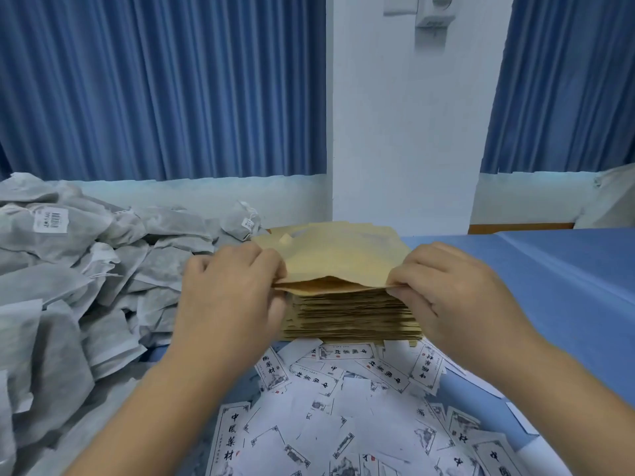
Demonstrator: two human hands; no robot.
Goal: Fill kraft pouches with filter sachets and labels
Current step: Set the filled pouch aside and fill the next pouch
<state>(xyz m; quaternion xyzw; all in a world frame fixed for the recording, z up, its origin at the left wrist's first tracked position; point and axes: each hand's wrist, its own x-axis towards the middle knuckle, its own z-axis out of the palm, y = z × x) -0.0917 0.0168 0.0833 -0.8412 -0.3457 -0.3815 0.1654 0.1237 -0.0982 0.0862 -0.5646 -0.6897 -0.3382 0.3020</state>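
Observation:
A thick stack of kraft pouches (354, 317) stands in the middle of the blue table. The top kraft pouch (338, 257) is lifted at its near edge, its mouth gaping slightly. My left hand (230, 293) pinches its left corner and my right hand (450, 290) pinches its right corner. A big heap of grey filter sachets (79, 280) lies to the left. White printed labels (347, 407) are scattered in front of the stack, between my forearms.
The blue table cover (556, 269) stretches to the right of the stack. Blue curtains (165, 87) and a white pillar (402, 115) stand behind the table. Another pale bundle (615, 194) sits at the far right edge.

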